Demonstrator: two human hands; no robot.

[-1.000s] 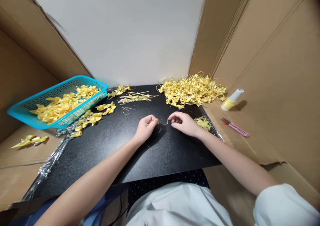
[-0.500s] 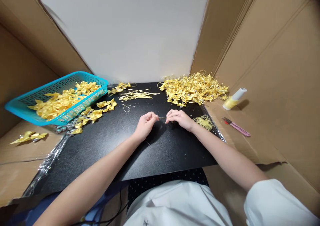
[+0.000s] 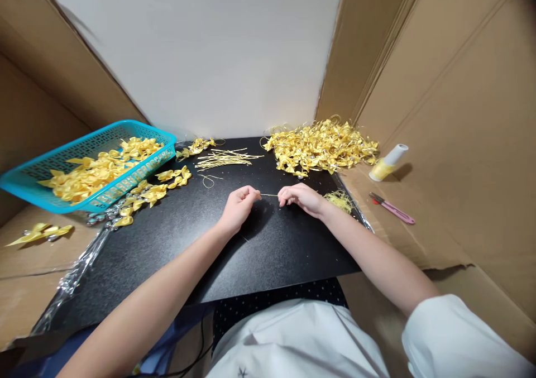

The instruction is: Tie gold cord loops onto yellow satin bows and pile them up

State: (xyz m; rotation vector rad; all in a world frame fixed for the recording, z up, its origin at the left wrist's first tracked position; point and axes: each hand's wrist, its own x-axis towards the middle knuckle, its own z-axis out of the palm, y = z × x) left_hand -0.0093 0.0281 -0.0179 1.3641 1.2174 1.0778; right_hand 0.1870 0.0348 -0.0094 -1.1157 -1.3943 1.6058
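A thin yellow cord (image 3: 269,195) is stretched between my two hands, above the middle of the black tabletop (image 3: 272,255). My left hand (image 3: 240,206) pinches one end of it. On the other side, my right hand (image 3: 302,198) has its fingers closed on the cord. Beyond the hands lies a bundle of cut yellow cords (image 3: 228,158), with one looped cord (image 3: 208,181) nearer to my left hand. Short yellow cord scraps (image 3: 339,201) sit in a small heap beside my right wrist.
At the left stands a blue basket (image 3: 87,204) of yellow ribbon bows (image 3: 100,168). Silver bells (image 3: 109,215) and more bows lie along its side. A big pile of corded bows (image 3: 320,146) is at the back right. Pink thread snips (image 3: 393,208) and a cord spool (image 3: 387,163) rest on the cardboard.
The gap between my hands has widened slightly, with my left hand shifting left and a longer stretch of cord showing. The whole view has shifted a little.
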